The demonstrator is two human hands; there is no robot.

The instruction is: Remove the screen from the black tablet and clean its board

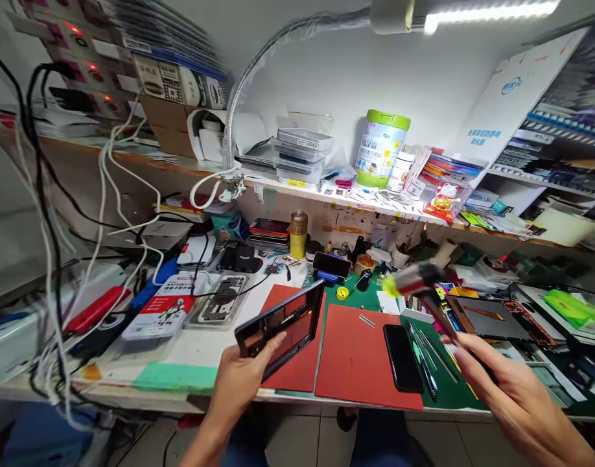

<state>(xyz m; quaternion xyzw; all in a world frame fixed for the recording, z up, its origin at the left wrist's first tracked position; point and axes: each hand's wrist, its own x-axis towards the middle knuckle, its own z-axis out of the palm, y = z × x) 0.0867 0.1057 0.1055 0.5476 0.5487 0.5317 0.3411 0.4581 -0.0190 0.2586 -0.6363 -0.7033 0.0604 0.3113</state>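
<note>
My left hand (244,376) is closed on the near edge of a tablet frame (297,318), thumb across its inner side. The frame is an open dark shell tilted up over the red mats. My right hand (511,389) wraps round the dark handle of a small hammer (424,279), raised above the right side of the bench. Its head is smeared by motion, with a yellow-green tip pointing left. Under the hammer lie a black phone (403,358) and several tweezers (424,360).
A red mat (360,357) covers the front middle of the bench. A yellow spray can (298,235) stands at the back. Loose cables (107,188) hang at left, beside a boxed battery pack (164,305). A shelf (341,198) and lamp (492,14) overhang the bench.
</note>
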